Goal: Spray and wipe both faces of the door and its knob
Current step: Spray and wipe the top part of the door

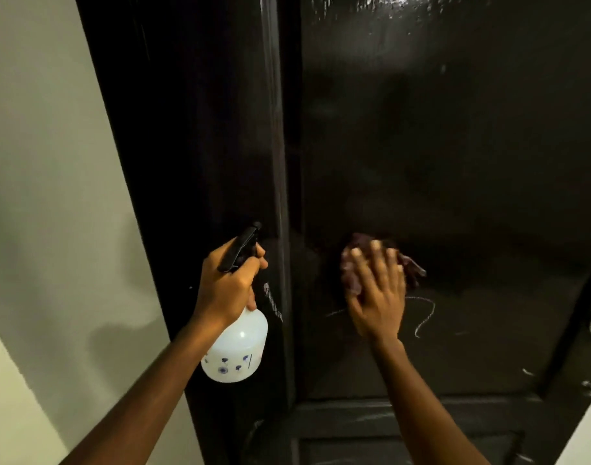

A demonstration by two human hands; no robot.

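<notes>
Pressing a cloth [354, 263] flat under the open right hand [376, 297], a person scrubs the black door [455, 162]; the left hand [227, 290] grips a spray bottle [235, 347] alongside, nozzle doorward, ready for respraying. No knob shows.

My right hand [376, 293] lies flat against the black door [455, 162], fingers spread, pressing a dark reddish cloth [354, 263] onto the glossy panel. Pale chalky scribbles [425, 313] show just below it. My left hand [228, 290] grips the neck of a white spray bottle [237, 350], its black nozzle pointing at the door frame [193, 129] beside the pale wall [52, 162]
</notes>
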